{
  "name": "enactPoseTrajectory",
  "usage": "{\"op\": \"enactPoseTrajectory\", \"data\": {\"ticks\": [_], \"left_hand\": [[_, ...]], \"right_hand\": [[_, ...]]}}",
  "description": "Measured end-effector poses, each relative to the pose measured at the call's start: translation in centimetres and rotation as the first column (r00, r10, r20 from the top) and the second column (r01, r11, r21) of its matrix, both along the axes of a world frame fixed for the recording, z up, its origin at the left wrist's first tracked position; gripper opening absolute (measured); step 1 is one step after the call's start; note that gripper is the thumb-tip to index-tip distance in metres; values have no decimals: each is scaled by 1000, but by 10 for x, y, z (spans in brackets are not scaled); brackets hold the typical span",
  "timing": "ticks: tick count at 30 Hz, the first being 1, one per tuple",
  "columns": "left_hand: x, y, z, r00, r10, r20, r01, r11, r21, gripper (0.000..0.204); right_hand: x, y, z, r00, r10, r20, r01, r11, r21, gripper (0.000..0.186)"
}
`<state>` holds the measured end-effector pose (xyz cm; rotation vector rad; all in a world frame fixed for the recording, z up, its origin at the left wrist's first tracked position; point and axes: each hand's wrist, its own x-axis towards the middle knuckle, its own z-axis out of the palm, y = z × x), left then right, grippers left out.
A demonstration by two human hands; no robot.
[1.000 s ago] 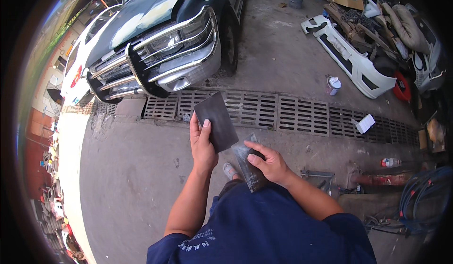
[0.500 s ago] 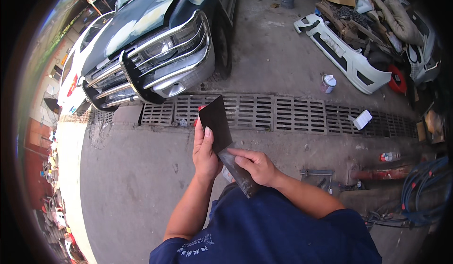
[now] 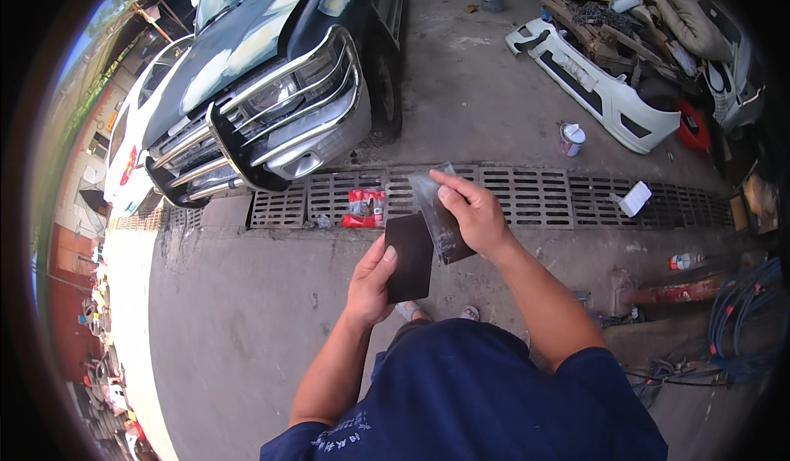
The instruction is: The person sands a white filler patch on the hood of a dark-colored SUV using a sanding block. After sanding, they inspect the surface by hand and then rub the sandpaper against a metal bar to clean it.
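Sheets in both hands

Floor: stained grey concrete. A row of slotted grey drain grates crosses it from left to right. Light: bright daylight falls at the left, forming a sunlit floor strip. Wall: beyond the strip stands a wall with a white upper and red lower section. Far side of the grates: a dark green vehicle with pale hood patches, left; a long white bumper, right, beside a mixed scrap pile.
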<state>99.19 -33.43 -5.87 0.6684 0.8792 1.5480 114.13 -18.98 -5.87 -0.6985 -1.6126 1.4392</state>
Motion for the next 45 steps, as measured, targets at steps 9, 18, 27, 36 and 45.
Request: {"op": "enactPoseTrajectory", "data": {"ticks": [9, 18, 27, 36, 45], "left_hand": [[-17, 6, 18, 975, 109, 193, -103, 994, -43, 43], [-24, 2, 4, 923, -123, 364, 123, 992, 22, 45], [-10, 22, -6, 942, 95, 321, -39, 984, -175, 52], [-24, 10, -9, 986, 37, 163, -6, 983, -183, 57], [4, 11, 3, 430, 334, -839, -318, 926, 205, 49]], "right_hand": [[28, -71, -38, 887, 336, -318, -438, 831, -344, 35], [22, -34, 14, 882, 159, -443, -300, 916, -268, 37], [-1, -98, 8, 861, 507, -29, -506, 851, -141, 33], [-1, -96, 10, 844, 534, -55, -537, 834, -130, 34], [-12, -37, 28, 860, 198, -470, -445, 742, -502, 36]]}}
